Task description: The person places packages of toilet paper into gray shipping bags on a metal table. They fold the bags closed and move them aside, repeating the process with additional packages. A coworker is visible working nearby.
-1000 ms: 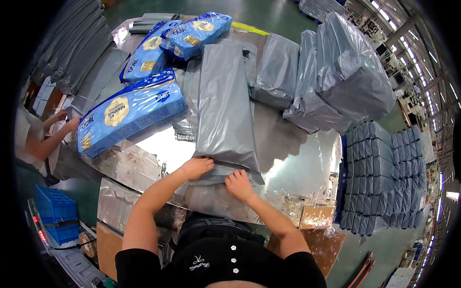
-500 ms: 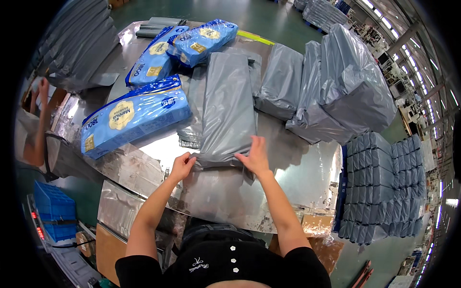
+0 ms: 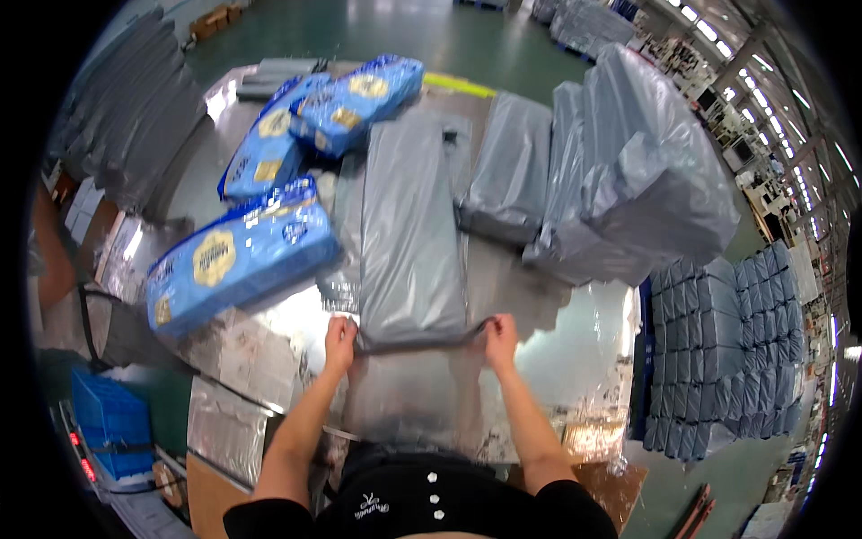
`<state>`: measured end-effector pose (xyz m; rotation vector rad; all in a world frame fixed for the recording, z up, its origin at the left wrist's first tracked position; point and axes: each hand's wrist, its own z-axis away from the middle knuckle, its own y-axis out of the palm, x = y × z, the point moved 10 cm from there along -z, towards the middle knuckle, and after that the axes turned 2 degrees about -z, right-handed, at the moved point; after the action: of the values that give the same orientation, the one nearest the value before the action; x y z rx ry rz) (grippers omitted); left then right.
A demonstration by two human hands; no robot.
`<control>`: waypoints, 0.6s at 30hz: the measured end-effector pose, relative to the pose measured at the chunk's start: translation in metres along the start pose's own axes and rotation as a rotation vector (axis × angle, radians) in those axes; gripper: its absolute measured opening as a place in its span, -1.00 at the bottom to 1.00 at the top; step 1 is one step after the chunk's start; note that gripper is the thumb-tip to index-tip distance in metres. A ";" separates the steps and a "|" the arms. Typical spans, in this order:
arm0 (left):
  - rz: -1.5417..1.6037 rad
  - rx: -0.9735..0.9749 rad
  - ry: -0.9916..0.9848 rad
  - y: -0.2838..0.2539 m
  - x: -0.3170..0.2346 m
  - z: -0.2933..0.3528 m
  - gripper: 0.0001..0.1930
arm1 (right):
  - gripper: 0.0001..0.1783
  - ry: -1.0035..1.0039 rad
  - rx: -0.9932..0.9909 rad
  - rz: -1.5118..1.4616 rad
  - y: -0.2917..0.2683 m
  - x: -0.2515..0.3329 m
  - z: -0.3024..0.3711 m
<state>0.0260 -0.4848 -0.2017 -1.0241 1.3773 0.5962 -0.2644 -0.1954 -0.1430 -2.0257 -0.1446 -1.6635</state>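
Observation:
A long, filled grey plastic mailing bag (image 3: pixel 413 238) lies on the metal tabletop in front of me, its near end toward my body. My left hand (image 3: pixel 340 345) is closed on the left corner of its near end. At the opposite corner, my right hand (image 3: pixel 499 341) pinches the end of the bag, pulled out a little past the side. Between both hands the near edge runs as a dark, taut strip. Partly under the bag's left side lies a stack of flat grey bags (image 3: pixel 340 286).
Blue packs, likely tissue, (image 3: pixel 242 256) lie left of the bag. Filled grey bags (image 3: pixel 507 171) stand on the right, with a larger pile (image 3: pixel 642 171) beyond. A bag stack (image 3: pixel 718 350) stands off the table's right edge. Another person's arm (image 3: pixel 54 251) shows far left.
My right hand has moved from lying spread on the bag's near end to gripping its right corner. The near edge is now stretched straighter, and the whole view has shifted slightly.

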 end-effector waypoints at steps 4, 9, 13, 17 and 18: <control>0.522 -0.246 -0.326 0.048 0.006 -0.016 -0.59 | -0.35 0.791 0.000 -0.692 0.097 -0.068 -0.007; 0.705 -0.216 -0.158 0.029 -0.107 -0.044 -0.66 | -0.06 0.632 0.538 -0.743 0.128 0.022 -0.030; 0.349 -0.261 0.199 0.006 -0.270 -0.050 -0.71 | -0.20 0.583 0.435 -0.825 0.069 0.104 -0.021; 0.263 -0.256 0.463 0.010 -0.349 -0.033 -0.70 | -0.23 0.402 0.304 -0.943 0.021 0.131 -0.026; 0.244 -0.261 0.503 0.019 -0.357 -0.033 -0.68 | -0.23 0.325 0.240 -0.954 0.006 0.139 -0.039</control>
<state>-0.0612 -0.4279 0.1416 -1.2820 1.9217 0.7437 -0.2630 -0.2506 -0.0098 -1.5338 -1.2804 -2.3296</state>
